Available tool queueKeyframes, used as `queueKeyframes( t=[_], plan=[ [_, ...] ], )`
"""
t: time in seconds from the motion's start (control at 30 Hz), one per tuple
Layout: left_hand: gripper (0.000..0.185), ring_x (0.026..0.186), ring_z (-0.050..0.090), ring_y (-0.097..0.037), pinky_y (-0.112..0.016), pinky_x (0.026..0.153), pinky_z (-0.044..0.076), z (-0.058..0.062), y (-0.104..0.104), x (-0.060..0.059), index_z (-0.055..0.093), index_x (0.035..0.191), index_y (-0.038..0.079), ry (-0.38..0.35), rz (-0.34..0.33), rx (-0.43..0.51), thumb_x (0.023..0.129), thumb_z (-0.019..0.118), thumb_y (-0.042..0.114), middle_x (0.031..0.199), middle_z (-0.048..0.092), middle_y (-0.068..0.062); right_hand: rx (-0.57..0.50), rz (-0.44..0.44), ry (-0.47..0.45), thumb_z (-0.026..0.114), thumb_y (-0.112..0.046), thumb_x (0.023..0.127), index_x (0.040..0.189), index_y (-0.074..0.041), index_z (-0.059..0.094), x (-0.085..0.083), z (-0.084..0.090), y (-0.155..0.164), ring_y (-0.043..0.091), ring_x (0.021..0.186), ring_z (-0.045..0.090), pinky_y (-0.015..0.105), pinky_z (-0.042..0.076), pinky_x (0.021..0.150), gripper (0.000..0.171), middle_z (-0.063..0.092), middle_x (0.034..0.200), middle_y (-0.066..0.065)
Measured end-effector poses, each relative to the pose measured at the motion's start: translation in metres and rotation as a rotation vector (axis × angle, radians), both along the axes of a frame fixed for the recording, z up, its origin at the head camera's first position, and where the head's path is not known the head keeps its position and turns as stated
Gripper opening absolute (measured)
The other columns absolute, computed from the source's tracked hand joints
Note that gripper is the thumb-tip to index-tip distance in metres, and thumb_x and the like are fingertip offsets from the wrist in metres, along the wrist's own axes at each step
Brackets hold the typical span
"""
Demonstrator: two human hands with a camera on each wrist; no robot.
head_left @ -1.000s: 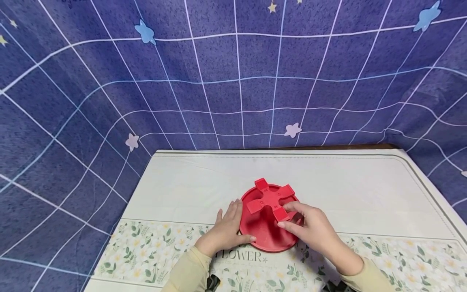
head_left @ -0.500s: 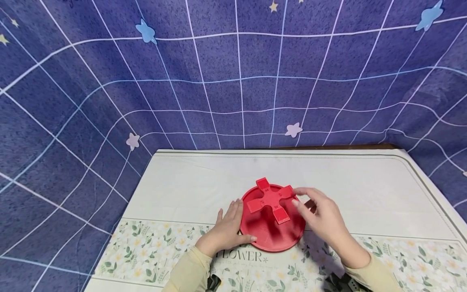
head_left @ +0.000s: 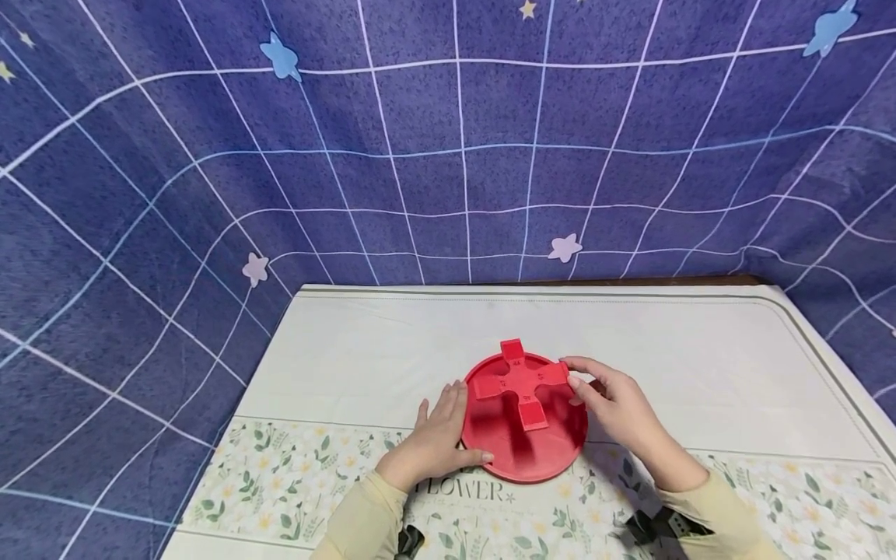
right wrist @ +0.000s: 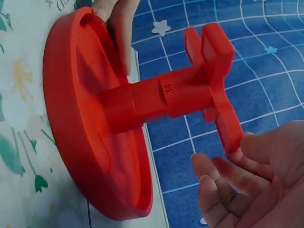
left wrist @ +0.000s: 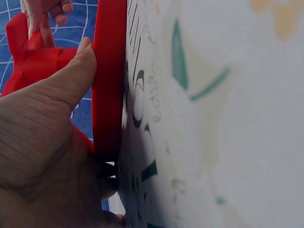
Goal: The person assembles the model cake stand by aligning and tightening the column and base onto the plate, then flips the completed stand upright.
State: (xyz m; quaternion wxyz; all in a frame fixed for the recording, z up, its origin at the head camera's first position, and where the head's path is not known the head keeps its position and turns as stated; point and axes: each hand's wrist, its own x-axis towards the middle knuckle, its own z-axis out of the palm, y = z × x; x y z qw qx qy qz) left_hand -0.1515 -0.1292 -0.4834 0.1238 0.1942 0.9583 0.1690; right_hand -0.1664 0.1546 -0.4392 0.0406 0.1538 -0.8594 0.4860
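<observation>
Red stand (head_left: 525,435) sits between both hands.

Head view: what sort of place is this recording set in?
Probably a makeshift home or staged recording corner: a table under a white flower-print tablecloth, a blue star-and-grid fabric backdrop hung behind, and one red round plastic base with a cross-topped post between two hands.
</observation>
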Motion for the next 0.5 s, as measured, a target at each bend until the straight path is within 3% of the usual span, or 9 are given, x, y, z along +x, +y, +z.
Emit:
queueKeyframes(
  t=[0.13, 0.3, 0.4, 0.5],
  plan=[
    [0.109, 0.134, 0.0, -0.026, -0.054, 0.102, 0.003, -0.001, 0.0, 0.0, 0.002, 0.142, 0.005, 0.019, 0.001, -0.017, 0.069, 0.049, 0.071, 0.147, 0.003, -0.01, -0.053, 0.023, -0.04, 0.062, -0.02, 0.082, 0.108, -0.017, 0.059, 0.006, 0.004, 0.003, 0.018, 0.065, 0.062, 0.026, 0.049, 0.058, 0.027, 0.064, 0.091, 0.0],
    [0.109, 0.134, 0.0, -0.027, -0.055, 0.102, 0.004, 0.001, 0.001, 0.0, 0.002, 0.141, 0.004, 0.019, -0.003, -0.025, 0.069, 0.049, 0.07, 0.147, 0.004, -0.011, -0.133, 0.041, -0.105, 0.067, -0.012, 0.077, 0.1, -0.007, 0.061, 0.019, 0.019, -0.002, 0.016, 0.062, 0.061, 0.032, 0.05, 0.056, 0.025, 0.063, 0.093, 0.007],
    [0.109, 0.133, 0.001, -0.028, -0.056, 0.102, 0.004, 0.002, 0.002, 0.0, 0.003, 0.141, 0.002, 0.023, -0.007, -0.019, 0.07, 0.05, 0.069, 0.147, 0.005, -0.013, -0.136, 0.044, -0.115, 0.068, -0.009, 0.075, 0.099, -0.005, 0.061, 0.026, 0.025, -0.006, 0.016, 0.061, 0.059, 0.031, 0.05, 0.053, 0.026, 0.064, 0.091, 0.008],
    [0.109, 0.133, 0.002, -0.028, -0.056, 0.102, 0.005, 0.003, 0.002, 0.001, 0.004, 0.141, 0.002, 0.029, -0.006, -0.02, 0.069, 0.051, 0.069, 0.147, 0.006, -0.013, -0.104, 0.042, -0.109, 0.07, -0.013, 0.074, 0.099, -0.008, 0.062, 0.027, 0.02, -0.007, 0.016, 0.062, 0.06, 0.028, 0.049, 0.052, 0.027, 0.064, 0.09, 0.005]
  ],
)
